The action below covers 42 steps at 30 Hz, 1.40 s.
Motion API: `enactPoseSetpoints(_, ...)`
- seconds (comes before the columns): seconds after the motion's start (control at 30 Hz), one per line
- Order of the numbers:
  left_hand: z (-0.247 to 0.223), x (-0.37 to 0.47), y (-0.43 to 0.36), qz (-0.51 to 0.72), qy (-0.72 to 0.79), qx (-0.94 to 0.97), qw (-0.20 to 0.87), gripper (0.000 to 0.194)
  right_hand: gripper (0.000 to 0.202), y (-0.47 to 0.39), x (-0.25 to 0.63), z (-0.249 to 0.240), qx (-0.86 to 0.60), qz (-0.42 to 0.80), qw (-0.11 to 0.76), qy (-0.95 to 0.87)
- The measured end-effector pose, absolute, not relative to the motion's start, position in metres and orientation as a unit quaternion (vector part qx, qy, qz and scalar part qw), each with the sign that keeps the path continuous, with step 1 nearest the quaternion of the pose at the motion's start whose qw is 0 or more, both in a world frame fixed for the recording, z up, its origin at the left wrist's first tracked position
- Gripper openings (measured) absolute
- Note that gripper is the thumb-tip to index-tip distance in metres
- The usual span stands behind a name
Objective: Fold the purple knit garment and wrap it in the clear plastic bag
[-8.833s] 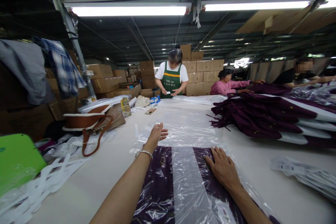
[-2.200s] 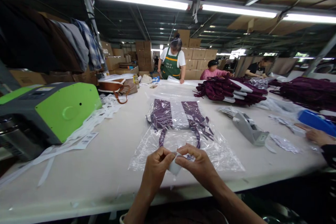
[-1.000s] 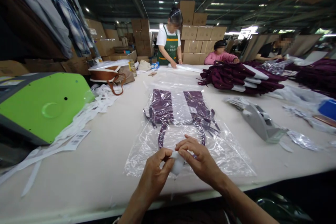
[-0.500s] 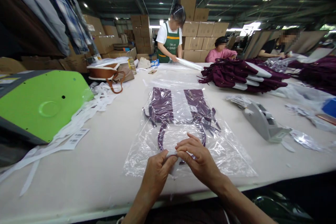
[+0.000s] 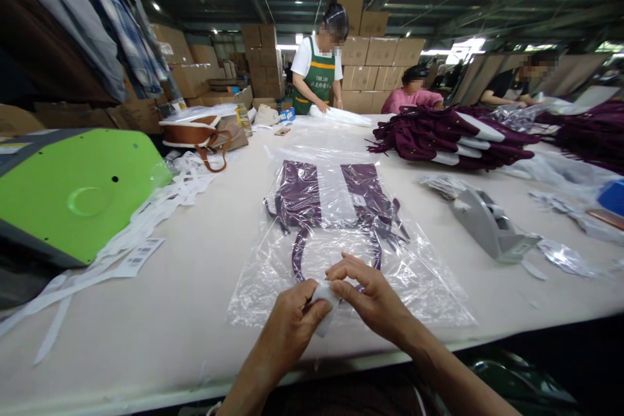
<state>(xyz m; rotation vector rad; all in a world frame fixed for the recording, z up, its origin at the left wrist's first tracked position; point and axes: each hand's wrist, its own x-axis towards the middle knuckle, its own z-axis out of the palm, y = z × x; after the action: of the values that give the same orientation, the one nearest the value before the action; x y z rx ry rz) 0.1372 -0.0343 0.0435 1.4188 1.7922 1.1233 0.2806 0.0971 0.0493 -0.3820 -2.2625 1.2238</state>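
Note:
A small, whitish, partly see-through packet [image 5: 327, 304] is pinched between the thumb and fingers of my left hand [image 5: 295, 315]. The thumb and fingertips of my right hand [image 5: 368, 289] close on its upper edge. Whether it is paper or plastic I cannot tell. Beyond my hands, a dark purple handbag [image 5: 298, 198] lies flat inside a clear plastic bag [image 5: 419, 286], its handles towards me. A wide white band [image 5: 336, 195] crosses the handbag's middle. My hands cover part of the handles and of the plastic bag's near side.
A green-sided machine [image 5: 88, 195] stands left, beside white label strips [image 5: 141, 253]. On the right are a grey tape dispenser [image 5: 492, 224] and a pile of purple bags [image 5: 448, 136]. A brown-trimmed bag [image 5: 190, 133] lies back left. Across the table, a person in a green apron [image 5: 319, 81] handles plastic.
More of the white packet shows between my hands, and its top now stands higher. The person across the table has laid the plastic sheets flatter, further left.

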Motion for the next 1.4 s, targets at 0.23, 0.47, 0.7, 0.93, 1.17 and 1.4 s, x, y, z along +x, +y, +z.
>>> enactPoseSetpoints(0.23, 0.042, 0.133, -0.035, 0.471, 0.660, 0.493, 0.315, 0.018, 0.009, 0.094, 0.281, 0.054, -0.129, 0.403, 0.318, -0.849)
enactPoseSetpoints(0.47, 0.026, 0.145, -0.057, 0.612, 0.697, 0.342, 0.149, 0.027, 0.032, 0.094, 0.294, 0.053, -0.088, 0.074, 0.461, -0.880)
enactPoseSetpoints(0.7, 0.034, 0.169, -0.055, 0.637, 0.553, 0.324, 0.428, 0.046, 0.037, 0.086, 0.301, 0.044, 0.014, 0.000, 0.426, -0.904)
enactPoseSetpoints(0.93, 0.024, 0.158, -0.048, 0.645, 0.571, 0.257, 0.438, 0.035, 0.032, 0.081, 0.297, 0.051, -0.009, 0.232, 0.423, -0.876)
enactPoseSetpoints(1.17, 0.034, 0.154, -0.049, 0.600, 0.622, 0.297, 0.405, 0.034, 0.058, 0.083, 0.285, 0.052, -0.194, 0.620, 0.287, -0.704)
enactPoseSetpoints(1.4, 0.037, 0.150, -0.053, 0.671, 0.561, 0.256, 0.411, 0.032, 0.035, 0.075, 0.275, 0.055, -0.153, 0.714, 0.204, -0.651)
